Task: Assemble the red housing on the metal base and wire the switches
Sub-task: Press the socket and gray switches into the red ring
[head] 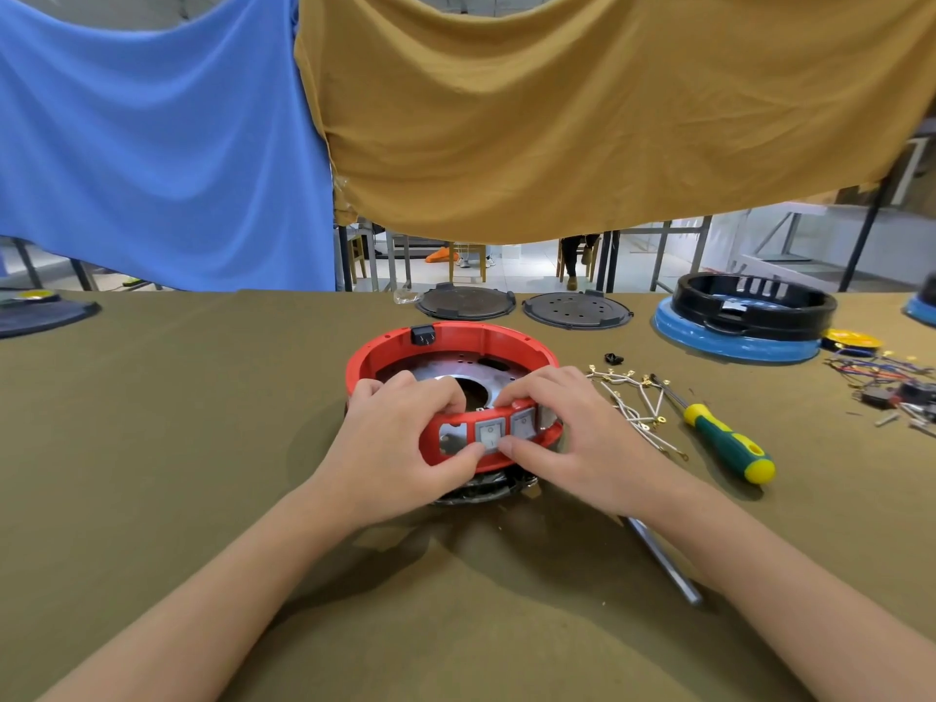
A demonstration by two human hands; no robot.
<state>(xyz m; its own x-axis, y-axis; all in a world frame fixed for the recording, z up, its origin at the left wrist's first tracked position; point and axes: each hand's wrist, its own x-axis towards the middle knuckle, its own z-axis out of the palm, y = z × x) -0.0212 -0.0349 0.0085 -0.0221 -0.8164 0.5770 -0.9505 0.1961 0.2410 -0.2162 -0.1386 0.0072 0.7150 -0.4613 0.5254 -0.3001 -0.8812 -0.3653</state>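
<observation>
Both bare forearms reach in; the left hand [400,438] and right hand [562,433] grip the glossy red plastic ring housing [456,342], mid-worktop [152,448] over the shiny perforated metal base [456,369], thumbs pressing a grey rocker switch [490,433]. Uneven pressure could probably cock the switch or unseat the housing. White crimp-ended wires [633,402] lie just beside.

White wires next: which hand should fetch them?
Probably the right hand: the white wires lie just beside it, on its side of the red housing. The left hand can keep gripping the housing.
</observation>
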